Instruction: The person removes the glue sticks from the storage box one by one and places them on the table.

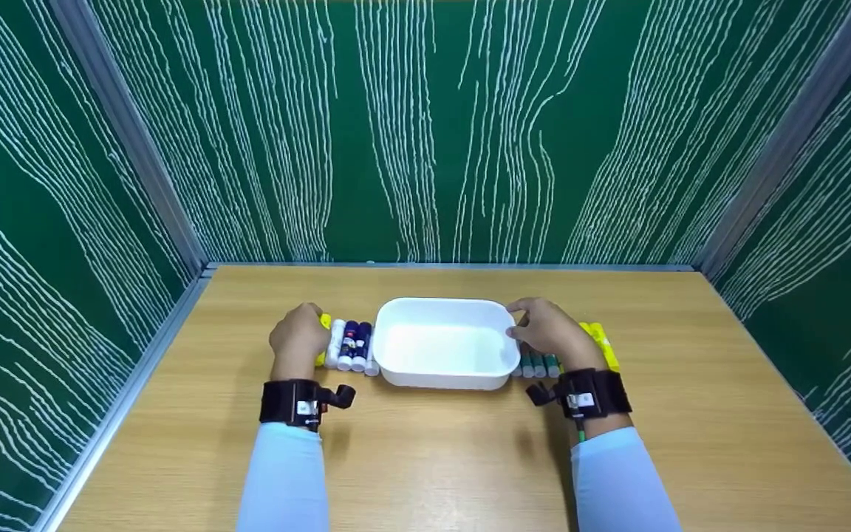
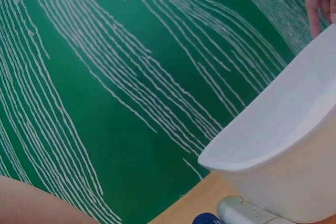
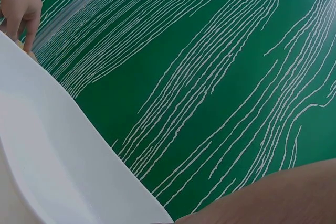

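A white plastic container (image 1: 444, 341) with a wide rim stands on the table, showing nothing inside it. At its right edge my right hand (image 1: 549, 331) pinches the rim, thumb over the inner side and fingers outside; the left wrist view shows those fingers by the rim (image 2: 286, 85). Left of the container, my left hand (image 1: 300, 336) holds a yellow tube (image 1: 320, 360), its fingers bent down over it and partly hidden. Beside that tube lie a white tube (image 1: 335, 343) and dark blue capped tubes (image 1: 355, 346) in a row.
Right of the container lie dark green tubes with pale ends (image 1: 538, 364), partly under my right hand, and yellow tubes (image 1: 601, 346). Green panels with white streaks (image 1: 455, 133) stand behind the wooden table (image 1: 440, 458) and along both sides.
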`<state>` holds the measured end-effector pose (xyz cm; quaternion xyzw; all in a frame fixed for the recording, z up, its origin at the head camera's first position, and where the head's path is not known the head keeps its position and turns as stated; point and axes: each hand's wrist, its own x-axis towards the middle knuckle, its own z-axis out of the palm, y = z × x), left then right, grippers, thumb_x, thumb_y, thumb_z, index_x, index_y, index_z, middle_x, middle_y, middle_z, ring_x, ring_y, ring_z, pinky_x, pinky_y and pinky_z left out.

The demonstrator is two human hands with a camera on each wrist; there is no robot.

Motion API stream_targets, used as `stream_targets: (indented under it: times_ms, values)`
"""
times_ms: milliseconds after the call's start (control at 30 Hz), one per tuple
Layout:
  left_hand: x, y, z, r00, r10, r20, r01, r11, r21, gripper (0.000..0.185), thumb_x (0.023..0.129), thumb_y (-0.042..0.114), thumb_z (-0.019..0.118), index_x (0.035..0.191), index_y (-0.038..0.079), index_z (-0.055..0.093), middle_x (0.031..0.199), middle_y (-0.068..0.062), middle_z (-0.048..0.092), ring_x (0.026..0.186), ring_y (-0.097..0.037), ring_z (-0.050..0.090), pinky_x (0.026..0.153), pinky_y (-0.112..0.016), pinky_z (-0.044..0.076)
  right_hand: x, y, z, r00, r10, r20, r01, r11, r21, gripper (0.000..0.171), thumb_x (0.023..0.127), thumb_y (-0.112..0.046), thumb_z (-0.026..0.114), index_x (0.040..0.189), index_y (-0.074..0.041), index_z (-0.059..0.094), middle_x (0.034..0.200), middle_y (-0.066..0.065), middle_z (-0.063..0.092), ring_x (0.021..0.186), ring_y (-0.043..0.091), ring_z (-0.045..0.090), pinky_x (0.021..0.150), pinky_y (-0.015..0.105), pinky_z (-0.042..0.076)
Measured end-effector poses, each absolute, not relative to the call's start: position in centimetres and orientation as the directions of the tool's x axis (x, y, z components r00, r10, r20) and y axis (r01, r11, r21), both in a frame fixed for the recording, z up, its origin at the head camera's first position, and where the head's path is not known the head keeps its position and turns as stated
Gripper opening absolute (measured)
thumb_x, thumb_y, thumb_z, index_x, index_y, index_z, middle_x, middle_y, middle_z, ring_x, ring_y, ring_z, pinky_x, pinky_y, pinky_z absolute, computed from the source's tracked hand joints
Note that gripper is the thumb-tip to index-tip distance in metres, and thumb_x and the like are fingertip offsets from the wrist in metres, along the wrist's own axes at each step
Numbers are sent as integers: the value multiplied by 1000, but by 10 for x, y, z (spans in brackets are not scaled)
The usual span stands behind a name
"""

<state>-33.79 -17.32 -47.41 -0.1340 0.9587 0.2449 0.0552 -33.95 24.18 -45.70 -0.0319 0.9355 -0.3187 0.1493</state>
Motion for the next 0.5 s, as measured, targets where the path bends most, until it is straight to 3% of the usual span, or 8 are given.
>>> stream_targets:
  times_ms: [333,500]
  values:
    - [-339,-172,-479,-953,-237,-189,-297,853,429,50,98,11,65,147,4,60,139,-18,68,123,-36,65,103,-54,52,-340,242,-457,-952,-149,-268,44,799,-600,53,103,-22,70,153,-13,56,123,18,71,97,30,67,80,35,58]
    - [-340,-172,-482,-955,-240,-174,-292,864,411,42,97,10,65,139,4,65,131,-17,71,115,-33,67,96,-52,54,-341,241,-458,-954,-143,-263,43,804,-594,54,102,-22,71,153,-13,56,119,18,71,95,29,67,77,34,58]
